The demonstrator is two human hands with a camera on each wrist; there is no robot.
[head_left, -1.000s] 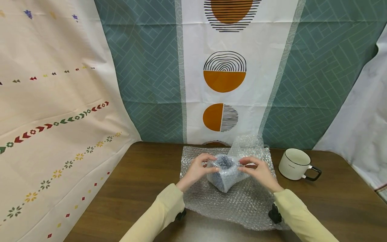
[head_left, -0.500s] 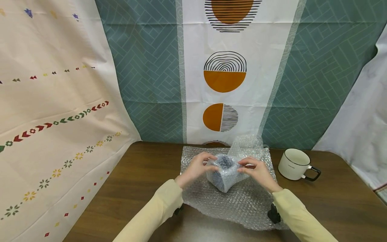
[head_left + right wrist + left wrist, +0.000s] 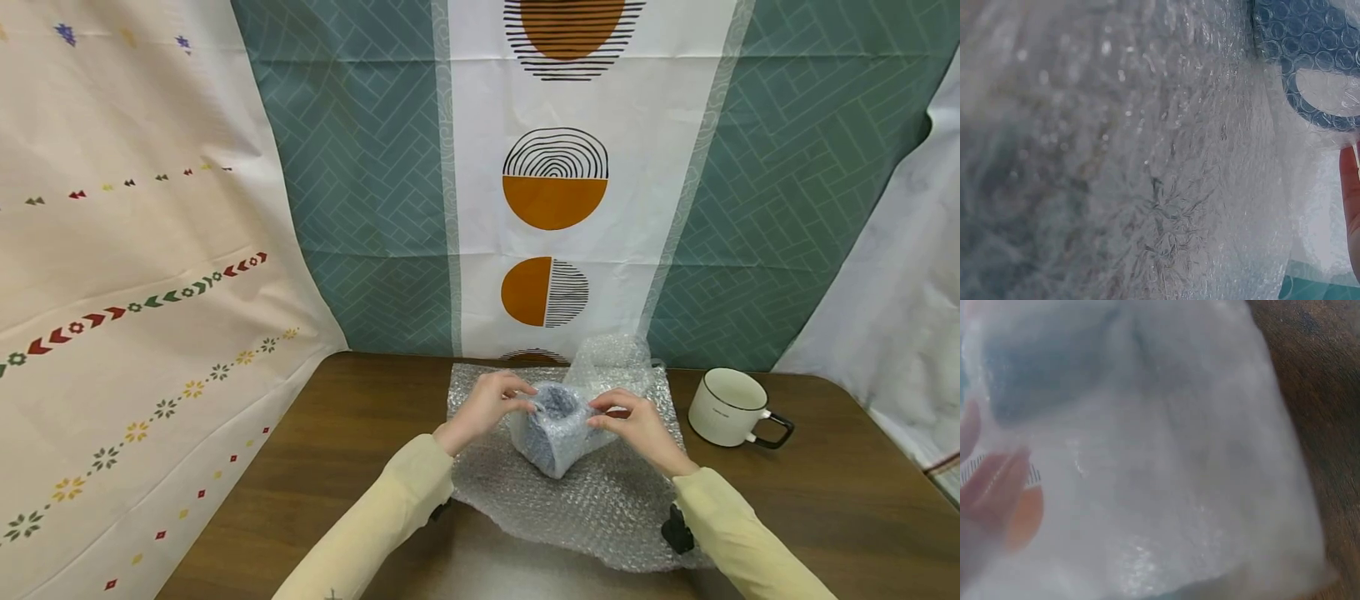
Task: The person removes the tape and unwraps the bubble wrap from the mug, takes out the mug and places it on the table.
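A blue mug (image 3: 534, 440) stands wrapped in clear bubble wrap (image 3: 555, 521), its round opening facing up. In the right wrist view the looped handle (image 3: 1307, 114) shows through the bubbles. My left hand (image 3: 482, 410) pinches the wrap at the left of the mug's rim with thumb and fingers. On the opposite side my right hand (image 3: 633, 423) pinches the wrap close to the rim, thumb below the fingers. Blurred fingers (image 3: 997, 487) appear against the wrap in the left wrist view.
A cream mug (image 3: 727, 408) with a black handle stands right of the wrap on the brown wooden table (image 3: 322, 450). A loose flap of wrap (image 3: 611, 362) rises behind the wrapped mug. Patterned cloths (image 3: 360, 183) hang at the back and sides.
My left thumb has drawn back and up from the front of the rim, nearer its fingers. My right hand has hardly moved, and the wrapped mug stays in place.
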